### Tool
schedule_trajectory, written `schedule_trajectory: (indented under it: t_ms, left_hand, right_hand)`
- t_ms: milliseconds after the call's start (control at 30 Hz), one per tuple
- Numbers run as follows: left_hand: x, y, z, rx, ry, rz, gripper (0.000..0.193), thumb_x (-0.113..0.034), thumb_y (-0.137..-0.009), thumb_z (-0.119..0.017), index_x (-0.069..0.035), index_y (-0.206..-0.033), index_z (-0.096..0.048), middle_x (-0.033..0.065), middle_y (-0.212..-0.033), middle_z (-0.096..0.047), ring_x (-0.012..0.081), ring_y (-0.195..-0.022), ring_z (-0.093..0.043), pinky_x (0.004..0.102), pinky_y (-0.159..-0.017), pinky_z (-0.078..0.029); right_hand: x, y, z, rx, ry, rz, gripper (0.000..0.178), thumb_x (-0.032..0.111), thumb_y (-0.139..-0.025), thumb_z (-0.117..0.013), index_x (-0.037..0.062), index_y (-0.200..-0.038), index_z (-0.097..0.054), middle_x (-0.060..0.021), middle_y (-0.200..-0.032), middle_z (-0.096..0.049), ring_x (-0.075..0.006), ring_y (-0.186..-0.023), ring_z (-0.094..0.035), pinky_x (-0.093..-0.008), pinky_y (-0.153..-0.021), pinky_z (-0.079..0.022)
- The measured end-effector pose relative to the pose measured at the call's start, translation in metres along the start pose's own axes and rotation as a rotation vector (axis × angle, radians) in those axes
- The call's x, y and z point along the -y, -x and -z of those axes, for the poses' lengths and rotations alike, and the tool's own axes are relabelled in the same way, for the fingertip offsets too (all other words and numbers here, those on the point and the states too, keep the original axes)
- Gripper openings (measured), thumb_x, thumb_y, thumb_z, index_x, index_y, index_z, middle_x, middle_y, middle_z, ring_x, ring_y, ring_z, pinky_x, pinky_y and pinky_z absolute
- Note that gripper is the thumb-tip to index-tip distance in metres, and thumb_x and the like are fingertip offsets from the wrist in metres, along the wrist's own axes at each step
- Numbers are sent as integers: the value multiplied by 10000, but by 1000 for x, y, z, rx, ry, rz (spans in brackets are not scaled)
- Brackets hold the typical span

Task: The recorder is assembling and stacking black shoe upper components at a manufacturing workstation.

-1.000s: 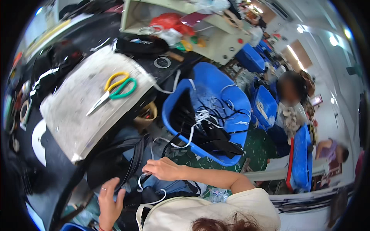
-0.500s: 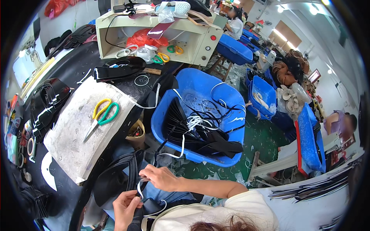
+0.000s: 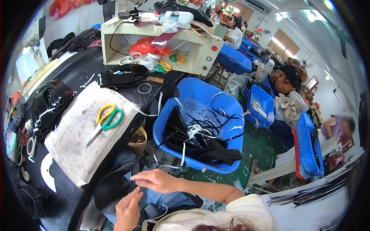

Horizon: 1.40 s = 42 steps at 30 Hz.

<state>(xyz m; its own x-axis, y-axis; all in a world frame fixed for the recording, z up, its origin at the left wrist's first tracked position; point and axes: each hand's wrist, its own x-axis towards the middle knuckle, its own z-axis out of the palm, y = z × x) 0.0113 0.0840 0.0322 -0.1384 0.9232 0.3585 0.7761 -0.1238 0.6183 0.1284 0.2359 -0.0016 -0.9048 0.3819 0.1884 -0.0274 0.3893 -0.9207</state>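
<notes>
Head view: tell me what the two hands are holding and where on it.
Both hands meet on a stack of black curved pieces in the lap. The right hand and left hand pinch its near edge; the exact grip cannot be told.

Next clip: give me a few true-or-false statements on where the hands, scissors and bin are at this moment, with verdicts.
1. The scissors lie on the grey board. True.
2. The left hand holds the scissors. False: it touches the black pieces on the lap.
3. The blue bin holds black pieces and white cords. True.
4. The right hand reaches into the blue bin. False: it is over the lap, beside the left hand.
</notes>
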Motion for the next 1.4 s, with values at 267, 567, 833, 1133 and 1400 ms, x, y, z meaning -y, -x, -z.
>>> schedule_trajectory:
  t_ms: [267,567,833,1133,1400]
  left_hand:
    - [12,13,0,-189,-49,11,109,65,-806,-551,21,-901,-580,190,-1041,-615,323,-855,-638,343,-697,-522]
    - [5,6,10,-266,-141,-116,143,82,-720,-610,-14,-825,-622,109,-833,-611,262,-719,-615,320,-620,-497]
    - [31,21,62,-542,-114,202,146,94,-766,-595,6,-875,-634,137,-827,-656,240,-748,-651,284,-656,-503]
    - [27,20,52,-424,-118,-6,263,136,-650,-619,17,-884,-634,132,-928,-624,272,-818,-635,317,-710,-522]
    - [42,56,57,-635,-141,21,214,156,-670,-620,27,-841,-623,132,-947,-627,283,-850,-642,313,-748,-527]
  right_hand:
    - [13,-17,10,219,-62,-228,199,209,-881,-564,24,-944,-598,-76,-772,-602,-154,-672,-554,-284,-622,-430]
    - [21,-5,13,94,18,-179,162,170,-845,-583,14,-882,-601,-125,-798,-591,-252,-758,-601,-341,-662,-458]
    - [-102,46,244,-735,1273,-454,146,154,-837,-467,51,-832,-570,-205,-753,-556,-368,-726,-565,-484,-606,-409]
    - [30,-53,31,41,234,35,231,52,-873,-521,20,-1086,-604,-105,-946,-648,-118,-779,-598,-241,-686,-464]
    - [1,-58,16,564,-123,-259,189,81,-889,-516,-8,-1032,-600,-19,-705,-594,-67,-625,-541,-202,-578,-421]
